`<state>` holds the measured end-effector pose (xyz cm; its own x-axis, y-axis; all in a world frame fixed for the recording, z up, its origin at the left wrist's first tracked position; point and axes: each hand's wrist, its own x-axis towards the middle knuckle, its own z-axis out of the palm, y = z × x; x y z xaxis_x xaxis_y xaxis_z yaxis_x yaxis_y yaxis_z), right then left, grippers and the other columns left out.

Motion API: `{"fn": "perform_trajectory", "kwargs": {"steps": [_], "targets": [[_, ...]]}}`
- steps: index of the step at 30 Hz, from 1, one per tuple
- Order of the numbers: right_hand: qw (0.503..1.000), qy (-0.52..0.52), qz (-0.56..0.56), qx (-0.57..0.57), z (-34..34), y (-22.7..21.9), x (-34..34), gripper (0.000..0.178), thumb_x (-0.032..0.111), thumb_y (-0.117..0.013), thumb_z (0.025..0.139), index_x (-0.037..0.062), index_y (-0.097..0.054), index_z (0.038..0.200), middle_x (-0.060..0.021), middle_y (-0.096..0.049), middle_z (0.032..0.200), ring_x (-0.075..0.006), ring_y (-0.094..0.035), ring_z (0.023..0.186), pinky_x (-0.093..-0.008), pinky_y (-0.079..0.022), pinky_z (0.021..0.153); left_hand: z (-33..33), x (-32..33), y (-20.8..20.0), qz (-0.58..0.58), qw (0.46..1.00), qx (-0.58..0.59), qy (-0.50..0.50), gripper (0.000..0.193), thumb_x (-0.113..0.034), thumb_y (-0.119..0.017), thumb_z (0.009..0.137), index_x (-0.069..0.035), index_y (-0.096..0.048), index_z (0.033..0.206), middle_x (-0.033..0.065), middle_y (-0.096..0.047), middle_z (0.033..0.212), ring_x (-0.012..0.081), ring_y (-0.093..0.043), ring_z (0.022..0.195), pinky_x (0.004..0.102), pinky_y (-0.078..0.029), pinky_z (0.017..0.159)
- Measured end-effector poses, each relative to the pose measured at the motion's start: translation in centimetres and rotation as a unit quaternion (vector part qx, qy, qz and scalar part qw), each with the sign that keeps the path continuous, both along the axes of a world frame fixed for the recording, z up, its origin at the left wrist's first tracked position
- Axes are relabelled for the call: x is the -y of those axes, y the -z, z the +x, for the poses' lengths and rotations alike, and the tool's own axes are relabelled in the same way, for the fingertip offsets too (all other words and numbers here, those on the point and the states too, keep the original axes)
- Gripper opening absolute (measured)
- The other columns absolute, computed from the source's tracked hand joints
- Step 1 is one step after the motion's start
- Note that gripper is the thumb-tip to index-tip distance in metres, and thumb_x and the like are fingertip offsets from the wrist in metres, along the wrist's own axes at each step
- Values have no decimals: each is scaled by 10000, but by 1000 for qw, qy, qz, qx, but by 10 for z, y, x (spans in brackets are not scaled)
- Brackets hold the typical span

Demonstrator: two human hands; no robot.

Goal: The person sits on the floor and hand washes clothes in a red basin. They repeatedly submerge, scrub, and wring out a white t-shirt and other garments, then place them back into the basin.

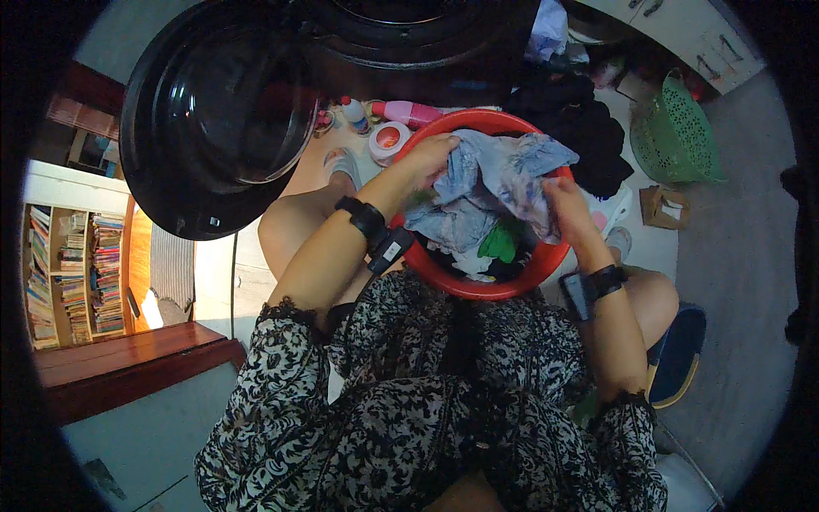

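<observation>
A light blue-grey garment [492, 175], bunched and crumpled, is stretched between my two hands over a red basin [482, 291]. My left hand [433, 160] is closed on its left side near the basin's far left rim. On the other side, my right hand [566, 205] grips the garment by the right rim. Folds hide what kind of garment it is. Below it in the basin lie a green cloth [498, 244], a white piece and dark fabric. Both wrists wear black bands with small devices.
A front-loading washer's round black door [217, 111] hangs open at far left. Beyond the basin stand a white tub [390, 139], a pink bottle [409, 113] and a white bottle [354, 113]. Black clothes [580, 128], a green basket [676, 136] and a small cardboard box [664, 207] are right.
</observation>
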<state>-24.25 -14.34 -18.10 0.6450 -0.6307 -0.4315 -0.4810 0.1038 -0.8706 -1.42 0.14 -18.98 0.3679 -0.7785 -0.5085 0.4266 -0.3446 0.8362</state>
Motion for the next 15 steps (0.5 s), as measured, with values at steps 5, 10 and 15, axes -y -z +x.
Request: {"fn": "perform_trajectory", "kwargs": {"steps": [5, 10, 15], "targets": [[807, -255, -504, 172, 15, -29, -70, 544, 94, -537, 819, 17, -398, 1339, -201, -358, 1409, -358, -283, 1348, -440, -202, 1122, -12, 0, 3, -2, 963, -260, -65, 387, -317, -325, 1000, -32, -494, 1200, 120, -599, 1162, 250, -592, 1036, 403, -469, 906], [749, -367, -510, 210, 45, -50, -124, 669, 16, -542, 728, 62, -374, 1374, -121, -336, 1449, -267, -299, 1359, -427, -244, 1112, -32, 24, 0, -108, 925, -340, -131, 413, -262, -269, 1012, 14, -429, 1273, 152, -548, 1237, 278, -527, 1142, 411, -371, 1036], [750, -403, -492, 180, 49, -52, -124, 680, 33, -530, 723, 68, -368, 1382, -97, -279, 1485, -248, -253, 1382, -423, -224, 1118, -46, 39, -8, -181, 905, -347, -167, 408, -254, -274, 1011, 23, -401, 1283, 151, -479, 1315, 269, -462, 1212, 400, -321, 1076]]}}
